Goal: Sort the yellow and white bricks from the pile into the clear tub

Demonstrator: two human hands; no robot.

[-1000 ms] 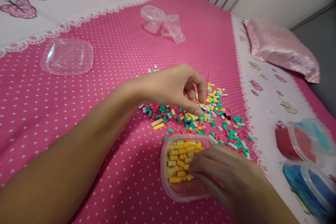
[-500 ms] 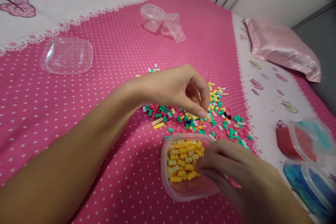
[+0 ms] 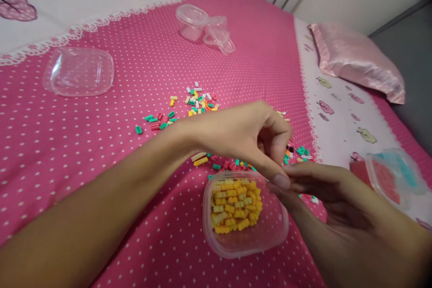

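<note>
My left hand (image 3: 248,137) reaches across the loose bricks, its thumb and fingers closed in a pinch. Its fingertips meet those of my right hand (image 3: 332,202), which is pinched too, just above the right rim of a clear plastic container (image 3: 272,234). Whatever lies between the fingertips is hidden. Small yellow bricks (image 3: 236,207), some paler, are packed in rows in the container's left part. Beyond it spread small toy bricks (image 3: 202,101) in green, red, white and yellow, partly covered by my left hand and forearm.
A clear lid (image 3: 81,72) lies at left. Clear tubs (image 3: 192,22) stand at the back. At right, a container with red contents (image 3: 384,177) sits beside one with teal contents (image 3: 401,166). A pink pillow (image 3: 357,60) rests on the bed cover (image 3: 151,67).
My right hand has lifted out of the container to its right rim. My left hand has moved right and nearer, so the fingertips now touch. The view has shifted slightly.
</note>
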